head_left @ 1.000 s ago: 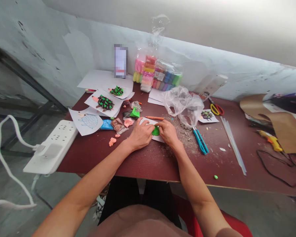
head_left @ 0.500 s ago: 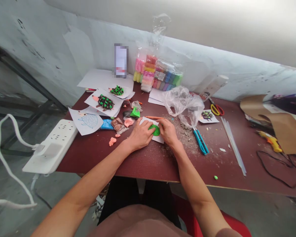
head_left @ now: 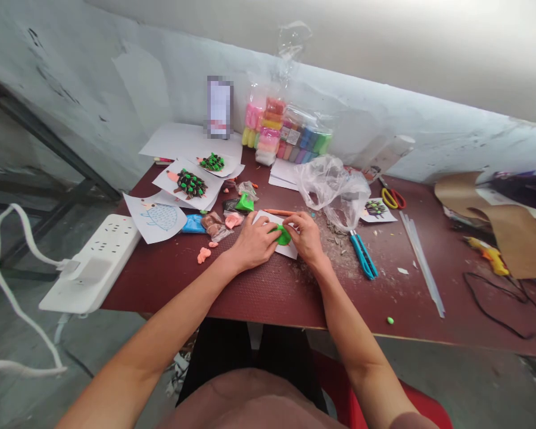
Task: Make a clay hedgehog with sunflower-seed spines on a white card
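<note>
Below a pale, stained wall [head_left: 178,77], a dark red tabletop [head_left: 250,292]. On it, between both hands, a flattened green clay piece [head_left: 284,237] on a small white card [head_left: 287,248]. On the clay's left side, fingertips of the left hand [head_left: 258,238], with fingers bent and a little apart, also over the card. At its upper right edge, fingertips of the right hand [head_left: 304,237], close together; not possible to tell if clamped on clay. Part of card and clay hidden under fingers. Just beyond the card, an orange stick [head_left: 279,212], right end near the right hand. To the left, an opened green clay pack [head_left: 245,203] and peach clay lumps [head_left: 203,255]; farther, a card with a seed-and-clay hedgehog [head_left: 190,183] and a blue hedgehog drawing [head_left: 161,218]. To the right, loose seeds [head_left: 337,232], partly covered by a crumpled clear bag [head_left: 326,185], then a teal cutter [head_left: 363,256]. Close to the front edge, a small green clay ball [head_left: 390,320]. Between hands and front edge, a strip of textured tabletop; more surface between cutter and glue sticks [head_left: 422,262], with paper scraps. Behind, a pixelated upright screen [head_left: 218,110], content hard to read. At far right, brown paper [head_left: 513,238], cut off by the view.
</note>
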`<state>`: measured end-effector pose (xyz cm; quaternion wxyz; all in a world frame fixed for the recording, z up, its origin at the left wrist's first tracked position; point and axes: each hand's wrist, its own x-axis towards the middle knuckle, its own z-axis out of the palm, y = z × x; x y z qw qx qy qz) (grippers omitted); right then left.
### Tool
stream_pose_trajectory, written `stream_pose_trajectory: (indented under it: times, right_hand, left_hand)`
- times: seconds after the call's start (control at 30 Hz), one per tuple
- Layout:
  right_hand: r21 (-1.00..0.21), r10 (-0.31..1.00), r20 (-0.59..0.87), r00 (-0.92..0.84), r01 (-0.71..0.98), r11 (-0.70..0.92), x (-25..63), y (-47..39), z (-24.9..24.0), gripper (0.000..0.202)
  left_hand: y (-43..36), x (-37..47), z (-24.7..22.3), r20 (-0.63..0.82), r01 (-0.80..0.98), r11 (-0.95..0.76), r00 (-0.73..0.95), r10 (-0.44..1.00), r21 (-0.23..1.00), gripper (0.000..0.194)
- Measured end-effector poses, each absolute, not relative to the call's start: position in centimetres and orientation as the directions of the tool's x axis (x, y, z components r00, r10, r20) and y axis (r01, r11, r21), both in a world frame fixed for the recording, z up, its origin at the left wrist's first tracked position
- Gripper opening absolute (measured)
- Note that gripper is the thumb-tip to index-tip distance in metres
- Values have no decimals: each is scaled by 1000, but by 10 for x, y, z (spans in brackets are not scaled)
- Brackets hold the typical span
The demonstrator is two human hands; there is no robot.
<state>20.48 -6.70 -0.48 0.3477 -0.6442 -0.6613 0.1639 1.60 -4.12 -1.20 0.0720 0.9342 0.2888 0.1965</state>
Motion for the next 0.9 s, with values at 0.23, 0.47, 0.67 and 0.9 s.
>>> stream_pose_trajectory:
  times: [0.23,0.47,0.67,0.9]
  right_hand:
    - [-696,967,204,152,717,34,201,-65,-12,14]
    - [-581,967,246,71,809,88,198,-63,-20,12]
    - [-507,970,240,33,857,97,199,-64,-20,17]
    - [-445,963,269,2,887,123,209,-79,-11,36]
  left_hand:
    - [-41,16,-12,335,507,-819,748,573,269,24]
    - [-42,17,-12,355,524,-818,737,575,236,23]
    - [-43,18,-11,355,525,-823,743,568,217,25]
    - [-43,17,-12,339,522,-828,756,560,205,26]
